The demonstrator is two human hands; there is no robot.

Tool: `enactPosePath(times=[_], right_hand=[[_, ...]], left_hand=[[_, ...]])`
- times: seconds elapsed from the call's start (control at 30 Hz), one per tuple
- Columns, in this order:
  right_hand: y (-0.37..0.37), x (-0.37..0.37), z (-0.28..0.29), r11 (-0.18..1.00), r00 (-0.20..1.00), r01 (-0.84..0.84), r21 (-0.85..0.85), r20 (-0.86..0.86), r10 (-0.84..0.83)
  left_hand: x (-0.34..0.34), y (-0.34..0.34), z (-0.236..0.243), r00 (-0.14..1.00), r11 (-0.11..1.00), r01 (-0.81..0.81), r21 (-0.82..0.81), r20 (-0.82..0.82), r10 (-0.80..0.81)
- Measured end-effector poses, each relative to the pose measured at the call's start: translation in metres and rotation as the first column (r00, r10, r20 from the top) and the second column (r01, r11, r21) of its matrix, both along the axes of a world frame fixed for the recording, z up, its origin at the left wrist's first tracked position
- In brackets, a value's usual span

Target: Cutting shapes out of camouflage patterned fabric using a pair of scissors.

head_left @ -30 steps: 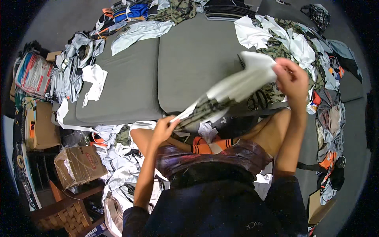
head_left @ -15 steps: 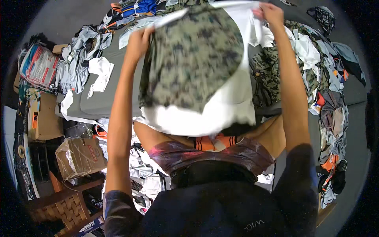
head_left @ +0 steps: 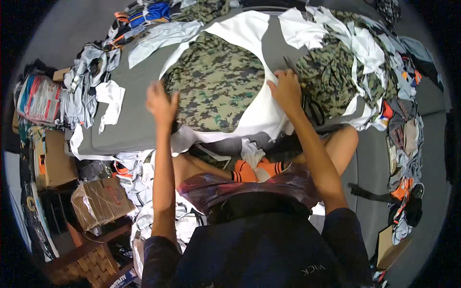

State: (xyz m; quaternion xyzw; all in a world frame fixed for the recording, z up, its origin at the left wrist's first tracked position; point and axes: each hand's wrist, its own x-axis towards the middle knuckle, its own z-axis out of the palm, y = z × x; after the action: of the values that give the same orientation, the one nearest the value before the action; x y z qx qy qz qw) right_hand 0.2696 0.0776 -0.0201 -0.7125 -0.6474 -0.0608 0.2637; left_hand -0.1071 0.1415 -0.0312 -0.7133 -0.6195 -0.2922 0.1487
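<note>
Grey cushions (head_left: 127, 124) now bear our camo/white cloth (head_left: 221, 86), held up a sec ago, so it's spread flat b/w our hands; L hand (head_left: 162, 104) loose, spread wide by its edge; R hand (head_left: 286, 93) on white border (head_left: 263, 113), can't tell if pinching

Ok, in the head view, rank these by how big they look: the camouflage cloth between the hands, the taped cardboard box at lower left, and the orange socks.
Largest to smallest:
1. Camouflage cloth, by far
2. Taped cardboard box
3. Orange socks
</note>
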Motion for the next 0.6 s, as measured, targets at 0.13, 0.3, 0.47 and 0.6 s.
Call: enactPosePath(times=[0.13, 0.3, 0.47, 0.6], right_hand=[[0.015, 0.000, 0.003, 0.993, 1.000, 0.006, -0.116, 0.029, -0.002], [0.113, 0.073, 0.007, 0.998, 0.995, 0.032, 0.050, 0.096, -0.037], [0.143, 0.078, 0.069, 0.969, 0.994, 0.109, 0.223, -0.026, -0.106], [0.082, 0.058, 0.048, 0.906, 0.899, -0.424, 0.010, -0.113, 0.423]], left_hand=[[-0.034, -0.023, -0.001, 0.988, 0.989, 0.053, -0.136, 0.150, -0.033], [-0.026, 0.014, 0.023, 0.797, 0.946, 0.302, -0.117, 0.575, -0.183], [-0.021, 0.064, 0.043, 0.849, 0.973, 0.174, -0.153, 0.524, -0.069], [0.020, 0.027, 0.047, 0.978, 0.994, 0.072, 0.084, 0.190, -0.087]])
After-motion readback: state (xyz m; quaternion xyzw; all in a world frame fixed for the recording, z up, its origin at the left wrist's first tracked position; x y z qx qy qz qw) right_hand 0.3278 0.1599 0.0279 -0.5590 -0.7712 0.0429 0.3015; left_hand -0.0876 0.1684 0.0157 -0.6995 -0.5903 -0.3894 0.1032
